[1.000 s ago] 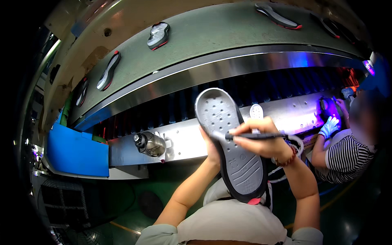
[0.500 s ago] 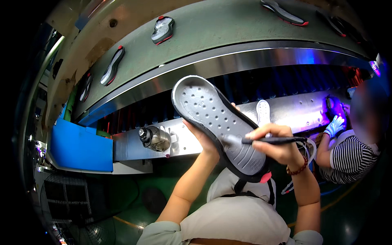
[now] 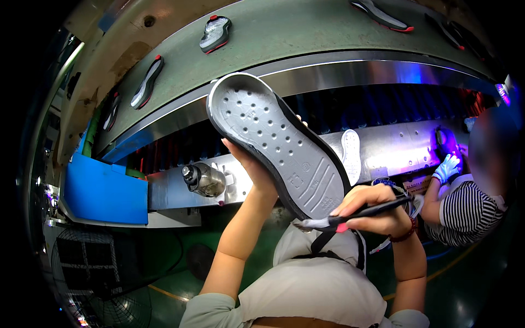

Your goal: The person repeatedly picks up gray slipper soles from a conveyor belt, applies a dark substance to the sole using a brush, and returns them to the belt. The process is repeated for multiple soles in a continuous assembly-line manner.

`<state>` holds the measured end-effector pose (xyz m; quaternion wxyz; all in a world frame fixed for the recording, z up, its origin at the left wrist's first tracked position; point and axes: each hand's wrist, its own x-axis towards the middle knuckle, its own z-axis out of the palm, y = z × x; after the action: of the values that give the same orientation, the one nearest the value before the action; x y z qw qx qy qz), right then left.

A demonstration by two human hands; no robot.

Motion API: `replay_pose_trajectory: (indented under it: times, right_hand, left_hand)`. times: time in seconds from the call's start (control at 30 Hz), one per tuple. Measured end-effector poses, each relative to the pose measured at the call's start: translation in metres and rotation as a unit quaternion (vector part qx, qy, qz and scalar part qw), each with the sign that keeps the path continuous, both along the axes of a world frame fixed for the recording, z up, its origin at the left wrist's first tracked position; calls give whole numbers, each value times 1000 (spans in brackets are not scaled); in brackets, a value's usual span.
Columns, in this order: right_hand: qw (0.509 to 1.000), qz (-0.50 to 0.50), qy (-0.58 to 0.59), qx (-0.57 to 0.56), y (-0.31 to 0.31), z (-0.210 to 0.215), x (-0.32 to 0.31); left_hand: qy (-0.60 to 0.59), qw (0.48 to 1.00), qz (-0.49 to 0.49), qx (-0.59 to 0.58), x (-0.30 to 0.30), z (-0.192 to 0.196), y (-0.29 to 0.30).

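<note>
My left hand holds up a grey shoe sole with a black rim, tread side facing me, toe tilted up to the left. The hand grips it from behind, so only a thumb and fingertips show. My right hand holds a black brush by its handle, bristle tip pointing left and touching the heel edge of the sole.
A grey conveyor belt carries several soles with red trim. Below runs a metal shelf with a white sole and a metal can. A blue bin stands left. A person in a striped shirt works at right.
My left hand has raised the sole and swung its toe up and to the left. My right hand with the brush has dropped from mid-sole to the heel edge.
</note>
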<state>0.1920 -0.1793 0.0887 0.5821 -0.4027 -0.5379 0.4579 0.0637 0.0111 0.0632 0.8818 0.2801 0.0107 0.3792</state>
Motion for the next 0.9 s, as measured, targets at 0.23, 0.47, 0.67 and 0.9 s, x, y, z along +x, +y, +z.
replay_pose_trajectory:
  times: [0.23,0.47,0.67,0.9]
  right_hand:
    - [996,-14,-91,16,-6,-2,-6]
    - [988,-101,-112,-43,-16,-18,1]
    - [973,-86,204,-68,-19,-38,5]
    - [922,-143,355,-57,-5,-28,-31]
  left_hand:
    - [93,993,75,6,-4,-3,6]
    - [113,991,77,9,0,-9,12]
    - [83,996,11,-5,6,3,13]
    - [-4,1000,2,-27,-9,-8,-69]
